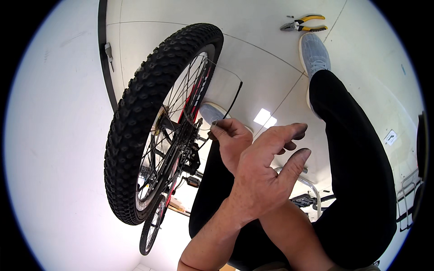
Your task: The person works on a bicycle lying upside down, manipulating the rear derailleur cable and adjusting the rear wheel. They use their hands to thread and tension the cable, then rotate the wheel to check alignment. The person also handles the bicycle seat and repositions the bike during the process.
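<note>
My forearms cross, the left over the right. My right hand (233, 142) is on the left, beside the bicycle's rear derailleur (192, 156), thumb and finger pinched on a thin cable. From there a black cable housing (233, 100) slants up and right, and a thin bare wire (226, 69) loops from its upper end back toward the wheel. My left hand (271, 167) hangs in the air to the right, its thumb apart from its bent fingers and nothing between them. The fingertips look darkened. A bicycle wheel (131, 108) with a knobby black tyre stands at the left.
Yellow-and-black pliers (305, 23) lie on the tiled floor near my right shoe (315, 52). My left shoe (212, 112) is behind the wheel. Another wheel (151, 230) shows lower down. A curved metal tube (314, 185) and a black pedal (304, 200) appear between my legs.
</note>
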### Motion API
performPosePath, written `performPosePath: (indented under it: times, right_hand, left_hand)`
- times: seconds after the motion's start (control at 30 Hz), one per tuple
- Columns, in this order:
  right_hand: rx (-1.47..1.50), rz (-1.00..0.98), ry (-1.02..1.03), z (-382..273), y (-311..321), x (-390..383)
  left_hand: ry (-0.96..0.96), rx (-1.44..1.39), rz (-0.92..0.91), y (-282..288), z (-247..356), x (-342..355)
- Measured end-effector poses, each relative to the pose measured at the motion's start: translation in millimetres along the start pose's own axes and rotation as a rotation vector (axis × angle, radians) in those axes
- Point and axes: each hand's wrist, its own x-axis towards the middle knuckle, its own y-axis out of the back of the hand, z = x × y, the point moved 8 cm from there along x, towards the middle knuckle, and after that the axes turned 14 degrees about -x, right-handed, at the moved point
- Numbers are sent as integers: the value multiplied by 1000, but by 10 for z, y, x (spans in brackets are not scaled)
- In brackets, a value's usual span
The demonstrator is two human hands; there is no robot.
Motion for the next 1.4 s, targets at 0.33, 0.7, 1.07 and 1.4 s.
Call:
performPosePath:
  times: [0.33, 0.7, 1.07, 1.4]
  right_hand:
    - [156, 74, -121, 138, 65, 110]
    - [66, -68, -157, 263, -92, -29]
    - [-13, -115, -33, 154, -161, -27]
    - [-32, -121, -16, 173, -143, 10]
  left_hand:
    - [6, -67, 61, -18, -95, -22]
    - [23, 27, 2, -45, -87, -13]
    - [20, -29, 16, -13, -72, -17]
    - [5, -4, 16, 6, -45, -13]
